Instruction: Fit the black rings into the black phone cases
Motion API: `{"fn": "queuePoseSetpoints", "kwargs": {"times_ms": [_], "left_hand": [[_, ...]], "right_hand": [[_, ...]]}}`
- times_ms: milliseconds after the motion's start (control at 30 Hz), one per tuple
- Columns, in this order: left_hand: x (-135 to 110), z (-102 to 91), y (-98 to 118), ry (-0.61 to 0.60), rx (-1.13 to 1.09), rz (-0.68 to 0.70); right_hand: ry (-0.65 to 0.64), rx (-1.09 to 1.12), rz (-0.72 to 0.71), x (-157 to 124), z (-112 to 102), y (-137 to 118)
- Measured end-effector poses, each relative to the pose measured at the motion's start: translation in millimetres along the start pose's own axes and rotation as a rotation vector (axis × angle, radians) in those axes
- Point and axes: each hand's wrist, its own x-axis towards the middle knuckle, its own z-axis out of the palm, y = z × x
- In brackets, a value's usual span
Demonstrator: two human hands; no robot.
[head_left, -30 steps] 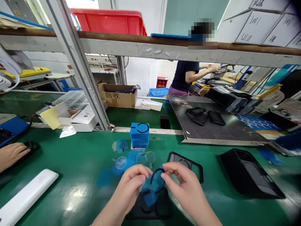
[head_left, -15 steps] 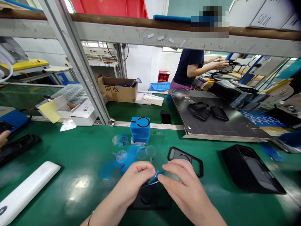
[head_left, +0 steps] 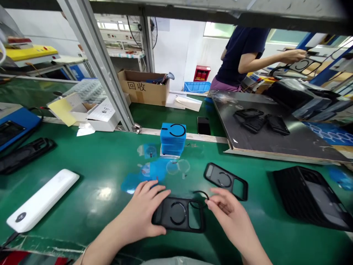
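Note:
A black phone case [head_left: 182, 229] with a clear back lies flat on the green table, a broken ring mark at its middle. Its left end sits between the thumb and fingers of my left hand [head_left: 145, 209], which grips it against the table. Between thumb and forefinger, my right hand [head_left: 230, 215] pinches a thin black ring [head_left: 203, 193], open on one side, just above the case's right end. Behind that hand rests a second phone case [head_left: 224, 179], also with a ring. A stack of blue film sheets [head_left: 173, 141] stands farther back, a black ring on its top sheet.
Loose blue film [head_left: 157, 170] and clear round pieces lie behind my hands. A stack of black cases [head_left: 306, 198] stands right; a white long device [head_left: 44, 200] lies left. A metal post [head_left: 103, 70] rises beyond the table. Another person [head_left: 242, 55] works at the back right.
The blue piece is gone from between my hands. My hands have moved apart: the left is now on the phone case, the right holds the black ring. The view has tilted down.

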Motion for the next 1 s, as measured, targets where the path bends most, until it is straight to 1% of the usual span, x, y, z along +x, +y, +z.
{"fn": "queuePoseSetpoints", "kwargs": {"times_ms": [100, 200, 267, 367, 533, 600, 800, 1000], "left_hand": [[-8, 22.2, 15, 0.013, 0.021, -0.012], [-10, 39.4, 23, 0.070, 0.043, -0.053], [-12, 45.1, 24, 0.115, 0.080, -0.052], [-16, 47.6, 21, 0.153, 0.112, -0.027], [-21, 48.7, 13, 0.151, 0.059, -0.016], [-21, 48.6, 12, 0.156, 0.044, -0.018], [-21, 46.0, 12, 0.158, 0.036, -0.002], [-21, 45.3, 12, 0.183, 0.080, 0.026]], "right_hand": [[-0.093, 0.088, 0.053, -1, 12, 4], [-0.176, 0.056, 0.087, -3, 24, 1], [-0.227, 0.008, 0.097, -4, 29, -2], [-0.275, -0.104, 0.080, -3, 31, -7], [-0.374, -0.279, 0.072, 4, 30, -16], [-0.395, -0.329, 0.062, 6, 32, -17], [-0.370, -0.442, 0.030, 9, 36, -12], [-0.362, -0.510, -0.015, 9, 38, -10]]}}
